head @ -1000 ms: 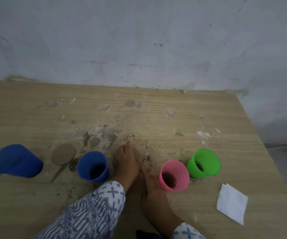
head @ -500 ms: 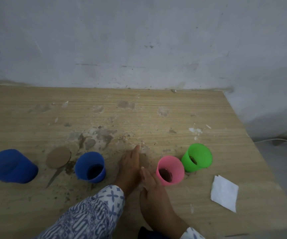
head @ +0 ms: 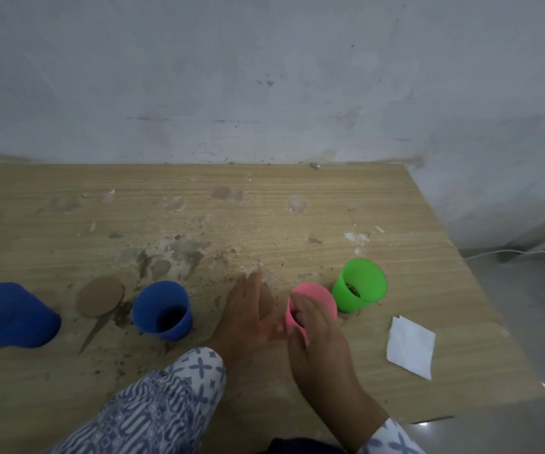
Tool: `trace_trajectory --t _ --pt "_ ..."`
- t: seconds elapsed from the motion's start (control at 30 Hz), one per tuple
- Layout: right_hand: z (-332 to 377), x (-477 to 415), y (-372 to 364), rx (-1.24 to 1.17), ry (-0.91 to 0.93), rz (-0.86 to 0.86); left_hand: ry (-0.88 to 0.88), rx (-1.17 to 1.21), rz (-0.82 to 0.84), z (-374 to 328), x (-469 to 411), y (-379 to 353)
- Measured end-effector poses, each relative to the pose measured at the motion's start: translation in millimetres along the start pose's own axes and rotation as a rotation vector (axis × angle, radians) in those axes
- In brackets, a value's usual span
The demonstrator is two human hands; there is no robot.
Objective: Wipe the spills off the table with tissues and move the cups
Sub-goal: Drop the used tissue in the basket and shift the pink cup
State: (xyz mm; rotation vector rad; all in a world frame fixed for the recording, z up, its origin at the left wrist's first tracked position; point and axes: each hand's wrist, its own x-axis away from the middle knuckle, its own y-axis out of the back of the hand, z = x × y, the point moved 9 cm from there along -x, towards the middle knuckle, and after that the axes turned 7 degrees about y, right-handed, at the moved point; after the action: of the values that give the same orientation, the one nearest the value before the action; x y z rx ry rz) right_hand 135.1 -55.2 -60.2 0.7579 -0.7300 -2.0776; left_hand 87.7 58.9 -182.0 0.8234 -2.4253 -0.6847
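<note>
Pink plastic cup (head: 325,298) gripped at the rim, near the bench's right front

The right hand (head: 318,339) reaches in from the front edge, nearer than the other, with its fingers curled over the upright cup's mouth. The left hand (head: 248,317) lies flat and spread on the bench (head: 297,198), just left of the cup. A folded white tissue (head: 410,345) waits to the right, and a green plastic cup (head: 361,286) stands just beyond. Half a second earlier the right hand lay flat beside the cup.

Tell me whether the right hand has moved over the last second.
Yes. The right hand has moved rightward onto the pink cup: it lay beside the cup, and its fingers now curl over the rim.
</note>
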Motion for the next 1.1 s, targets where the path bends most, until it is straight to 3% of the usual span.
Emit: trace_trajectory --t 0.2,0.4,0.6,1.1 --pt "-37 8 26 0.054 -0.089 -0.073 -0.078 0.012 0.151 -29 9 -14" --pt "-67 19 10 0.008 -0.218 0.004 -0.165 0.281 0.205 -55 16 -23" --pt "-72 18 1 -0.041 -0.228 0.045 -0.129 0.352 0.174 -49 18 -25" --pt "-33 -34 -41 -0.159 -0.118 0.141 -0.026 0.404 -0.097 -13 15 46"
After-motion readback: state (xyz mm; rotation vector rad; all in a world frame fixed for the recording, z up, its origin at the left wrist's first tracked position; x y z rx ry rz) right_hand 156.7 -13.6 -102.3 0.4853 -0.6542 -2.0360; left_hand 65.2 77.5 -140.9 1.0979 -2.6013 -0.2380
